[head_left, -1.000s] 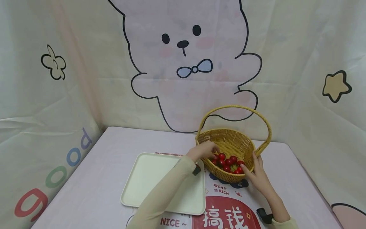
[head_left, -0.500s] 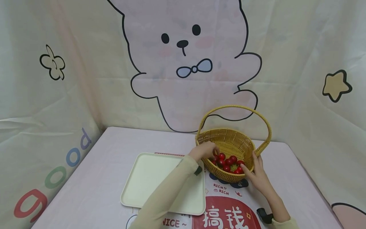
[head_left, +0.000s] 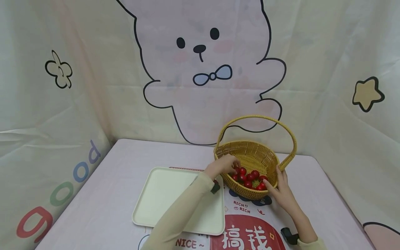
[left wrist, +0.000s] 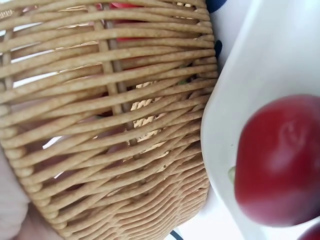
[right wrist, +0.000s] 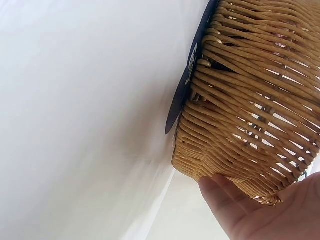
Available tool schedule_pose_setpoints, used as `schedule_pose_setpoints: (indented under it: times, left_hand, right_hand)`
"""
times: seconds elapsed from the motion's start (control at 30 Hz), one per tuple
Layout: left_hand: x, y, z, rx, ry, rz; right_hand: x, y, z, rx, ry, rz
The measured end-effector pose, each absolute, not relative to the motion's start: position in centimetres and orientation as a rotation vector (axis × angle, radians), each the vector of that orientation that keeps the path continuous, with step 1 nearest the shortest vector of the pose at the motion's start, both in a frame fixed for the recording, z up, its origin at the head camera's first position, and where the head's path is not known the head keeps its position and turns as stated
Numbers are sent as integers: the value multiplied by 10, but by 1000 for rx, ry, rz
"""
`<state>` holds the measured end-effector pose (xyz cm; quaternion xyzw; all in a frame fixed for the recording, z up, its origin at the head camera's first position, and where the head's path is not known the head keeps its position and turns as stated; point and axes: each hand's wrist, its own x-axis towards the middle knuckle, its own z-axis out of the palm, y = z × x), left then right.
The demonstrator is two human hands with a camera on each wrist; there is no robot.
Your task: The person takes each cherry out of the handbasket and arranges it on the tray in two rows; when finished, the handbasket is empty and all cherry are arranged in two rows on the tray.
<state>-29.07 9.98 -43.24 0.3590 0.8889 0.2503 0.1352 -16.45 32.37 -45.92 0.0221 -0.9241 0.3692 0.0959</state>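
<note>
A yellow-brown woven basket [head_left: 250, 152] with a tall handle holds several small, shiny red fruits [head_left: 248, 184], which look like cherry tomatoes. Over its left rim reaches my left hand [head_left: 222, 164], fingers bent down among the fruits; whether they pinch one is hidden. My right hand [head_left: 282, 196] grips the right side, thumb over the rim and fingers outside; the right wrist view has these fingers against the wicker [right wrist: 260, 100]. Left of the basket lies a pale tray [head_left: 165, 194]. Close up in the left wrist view, a red fruit [left wrist: 280, 160] rests on the tray.
My left forearm [head_left: 184, 205] crosses above the tray. A white tablecloth [head_left: 106, 194] with red and dark blue print covers the table. Behind hangs a curtain [head_left: 203, 104] with a bear drawing.
My left fingers shift slightly among the red fruits at the basket's left side. The basket, the tray and my right hand stay where they were.
</note>
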Motion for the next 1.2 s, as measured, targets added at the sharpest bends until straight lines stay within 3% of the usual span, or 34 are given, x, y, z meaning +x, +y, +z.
schedule_pose_setpoints:
  times: [0.57,1.2]
  left_hand:
    - [-281,83,-433,1247,2647,914]
    - [-261,68,-425,1251,2779,1065]
  right_hand:
    - [-164,324,-460,49,-2755,1079]
    - [-165,325,-461,47,-2746,1118]
